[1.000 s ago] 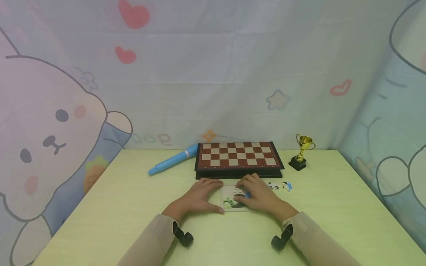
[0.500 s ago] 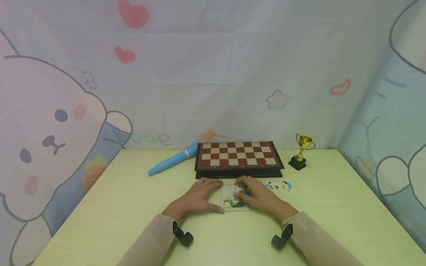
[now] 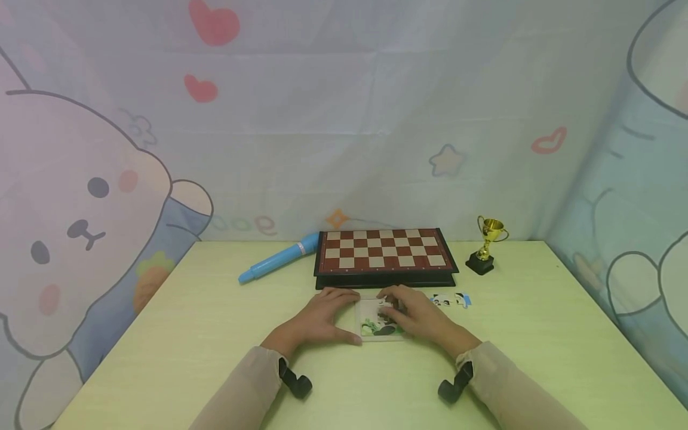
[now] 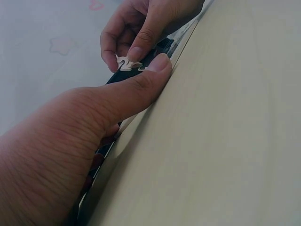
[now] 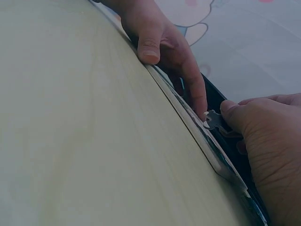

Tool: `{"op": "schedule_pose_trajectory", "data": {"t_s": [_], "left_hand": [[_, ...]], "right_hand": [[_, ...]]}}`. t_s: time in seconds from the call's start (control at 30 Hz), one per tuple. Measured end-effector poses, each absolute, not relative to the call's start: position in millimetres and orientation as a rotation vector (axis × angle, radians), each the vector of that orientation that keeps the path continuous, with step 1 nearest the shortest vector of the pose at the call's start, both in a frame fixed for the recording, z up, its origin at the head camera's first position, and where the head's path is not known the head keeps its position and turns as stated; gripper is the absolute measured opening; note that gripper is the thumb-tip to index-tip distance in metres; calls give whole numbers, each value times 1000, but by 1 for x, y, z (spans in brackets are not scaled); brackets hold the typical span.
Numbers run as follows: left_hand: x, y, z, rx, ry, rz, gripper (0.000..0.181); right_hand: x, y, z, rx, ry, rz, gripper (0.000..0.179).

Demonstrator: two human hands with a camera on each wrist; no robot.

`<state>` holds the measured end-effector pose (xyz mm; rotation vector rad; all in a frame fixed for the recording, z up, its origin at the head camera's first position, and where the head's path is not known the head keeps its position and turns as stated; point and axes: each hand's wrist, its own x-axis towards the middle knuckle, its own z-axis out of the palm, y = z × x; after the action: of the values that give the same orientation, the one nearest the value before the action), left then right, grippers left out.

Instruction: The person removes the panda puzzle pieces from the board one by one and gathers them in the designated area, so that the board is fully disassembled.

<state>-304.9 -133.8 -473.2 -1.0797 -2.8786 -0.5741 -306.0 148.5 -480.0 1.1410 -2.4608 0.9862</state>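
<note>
My left hand point(image 3: 322, 319) holds the left side of a small white-rimmed puzzle tray point(image 3: 383, 339), with the thumb at its near corner and the fingers at the far one. Inside the tray, a picture with green leaves and black patches point(image 3: 371, 327) shows along the near side. Over the tray's right half, my right hand point(image 3: 424, 313) pinches a jigsaw piece point(image 5: 214, 121) between thumb and fingers. That same piece point(image 4: 123, 62) sticks out past the right thumb in the left wrist view. Part of the tray is hidden under the right hand.
Two loose panda puzzle pieces point(image 3: 442, 300) point(image 3: 463, 300) lie right of the tray. Behind it stands a folded chessboard box point(image 3: 384, 254), with a blue pen-shaped object point(image 3: 279, 261) at its left. A gold trophy cup point(image 3: 486, 245) stands at the back right, before a printed curtain.
My right fingers have shifted slightly over the tray, and the piece has turned in their pinch. The right thumb has drawn up a little. My left hand has stayed in place.
</note>
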Motion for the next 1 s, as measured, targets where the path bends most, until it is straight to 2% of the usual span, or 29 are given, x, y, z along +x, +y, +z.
{"op": "schedule_pose_trajectory", "data": {"t_s": [0.63,1.0], "left_hand": [[-305,-135,-477,-1087,-2875,-588,100],[-306,-135,-475,-1086,-2877,-576,101]], "right_hand": [[-304,154,-482,1058,-2526,958,26],[-306,202,-482,956,-2522,930,28]]}}
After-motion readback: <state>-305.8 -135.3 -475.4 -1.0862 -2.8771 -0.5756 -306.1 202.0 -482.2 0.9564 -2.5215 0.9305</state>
